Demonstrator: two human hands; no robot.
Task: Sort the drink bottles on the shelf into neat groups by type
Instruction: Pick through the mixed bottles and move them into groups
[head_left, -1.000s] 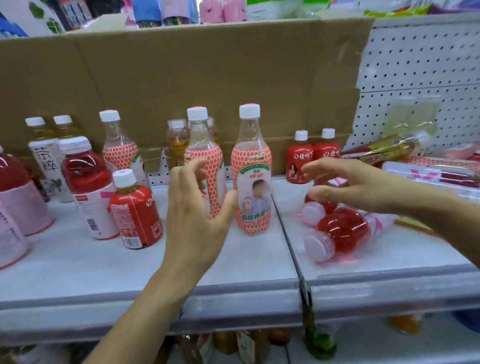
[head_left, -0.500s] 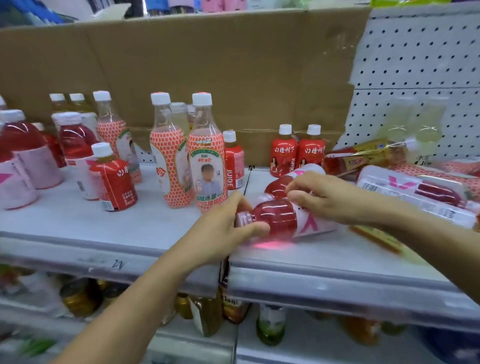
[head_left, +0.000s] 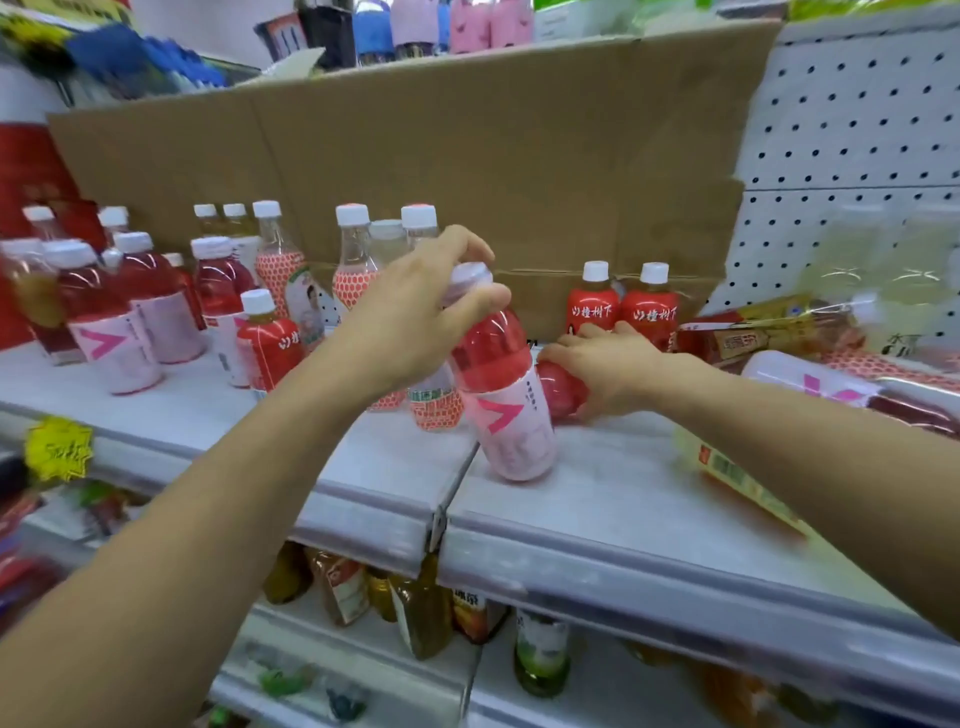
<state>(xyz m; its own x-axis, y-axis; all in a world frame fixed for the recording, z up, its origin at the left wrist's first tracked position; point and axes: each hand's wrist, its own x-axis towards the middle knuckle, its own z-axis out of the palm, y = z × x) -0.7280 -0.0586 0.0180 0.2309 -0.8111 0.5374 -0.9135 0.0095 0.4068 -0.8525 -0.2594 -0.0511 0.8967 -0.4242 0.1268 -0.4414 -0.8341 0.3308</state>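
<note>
My left hand (head_left: 415, 306) grips the neck and cap of a red drink bottle with a pink label (head_left: 506, 395), holding it nearly upright, tilted, its base on the grey shelf (head_left: 597, 483). My right hand (head_left: 608, 364) is wrapped over a second red bottle (head_left: 558, 387) that lies on its side just behind. Several matching pink-label bottles (head_left: 130, 332) stand at the left. Tall bottles with orange-dotted labels (head_left: 358, 270) stand behind my left hand. Two small red-label bottles (head_left: 621, 306) stand at the back.
A small red bottle (head_left: 267, 332) stands left of centre. More bottles lie flat at the right (head_left: 831, 387), with a yellow-label one (head_left: 727, 467) under my right forearm. Cardboard (head_left: 467, 171) lines the back. A lower shelf holds more drinks (head_left: 421, 608).
My left hand has lifted one lying red bottle up by its neck to nearly upright. My right hand has shifted onto the other lying red bottle behind it. The view has swung left.
</note>
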